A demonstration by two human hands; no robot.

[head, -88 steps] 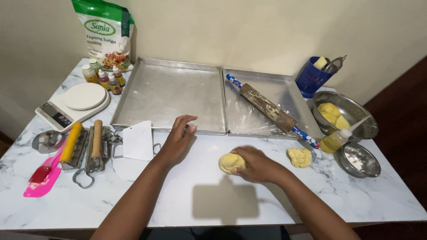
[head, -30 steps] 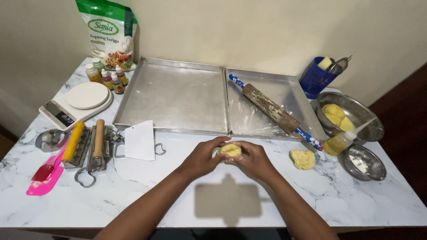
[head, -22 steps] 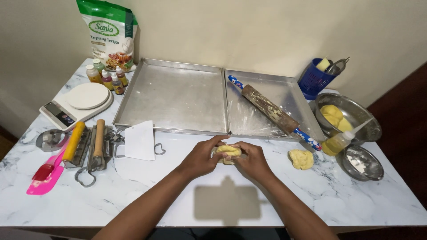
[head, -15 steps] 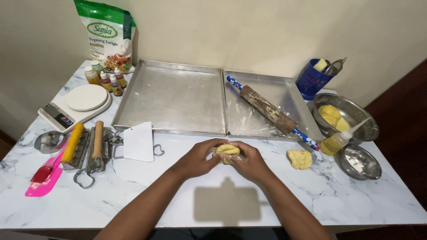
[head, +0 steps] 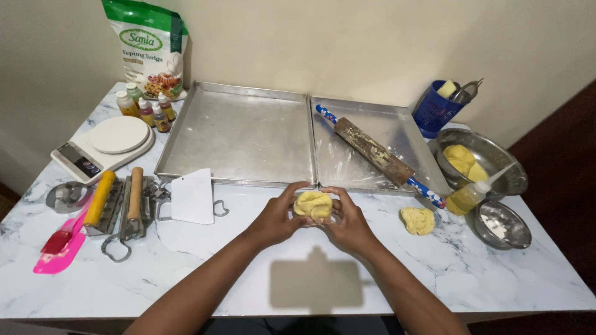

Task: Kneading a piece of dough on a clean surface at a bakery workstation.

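I have the soft, pale yellow lump of dough (head: 313, 205) cupped between both hands just above the white marble-patterned desk (head: 186, 260), a little in from the middle of its near edge and just in front of the two flat metal baking trays (head: 248, 133). My left hand (head: 277, 215) is curled about its left side and my right hand (head: 347, 220) about its right, fingers half closed and pressing from both flanks. I judge it light and yielding, likely to dent under any fingertip and perhaps a bit greasy, so it wants a broad, gentle hold across the palms, not a pinch. Its surface looks creased and folded, matte, with an uneven rounded shape, not yet smooth. A smaller crumpled piece of the same yellow dough (head: 418, 220) lies on the desk toward the right edge, well apart from my hands, near the wooden rolling pin with blue patterned handles (head: 375, 152), which rests slantwise across the right tray.
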